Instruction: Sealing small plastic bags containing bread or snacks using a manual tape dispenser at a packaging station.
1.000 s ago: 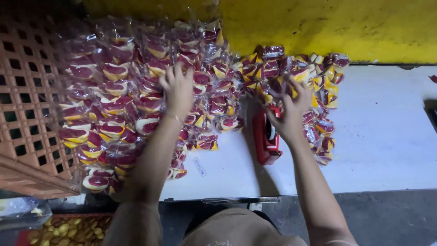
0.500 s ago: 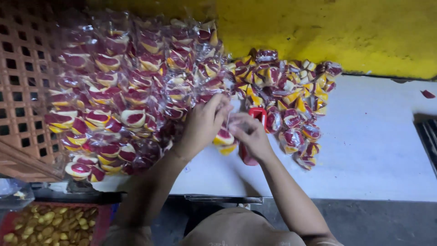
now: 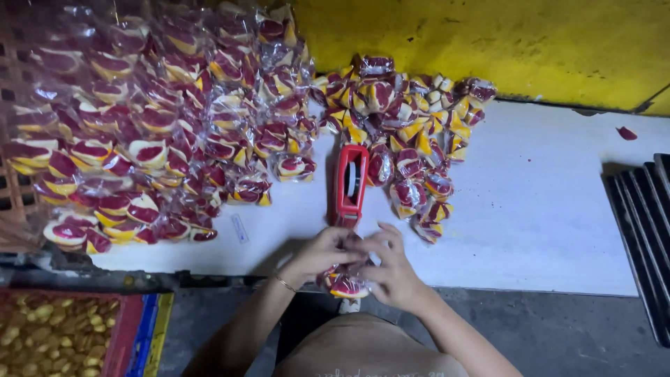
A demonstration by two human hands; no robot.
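Both hands meet at the near edge of the white table [image 3: 544, 209]. My left hand [image 3: 317, 253] and my right hand [image 3: 391, 269] together grip one small clear packet of red, yellow and white sweets [image 3: 343, 283], held just over the table's edge. A red tape dispenser [image 3: 351, 183] stands right behind my hands. A big heap of the same packets [image 3: 139, 126] fills the table's left side. A smaller heap [image 3: 408, 119] lies behind and to the right of the dispenser.
A yellow wall [image 3: 488, 42] runs along the back of the table. A brown plastic crate [image 3: 14, 174] stands at the far left. A red tray of yellow pieces [image 3: 49, 335] sits low left. Dark slats [image 3: 645, 223] lie at the right edge.
My hands have pulled back from the heaps to the near table edge, carrying one packet. The tape dispenser now stands uncovered.
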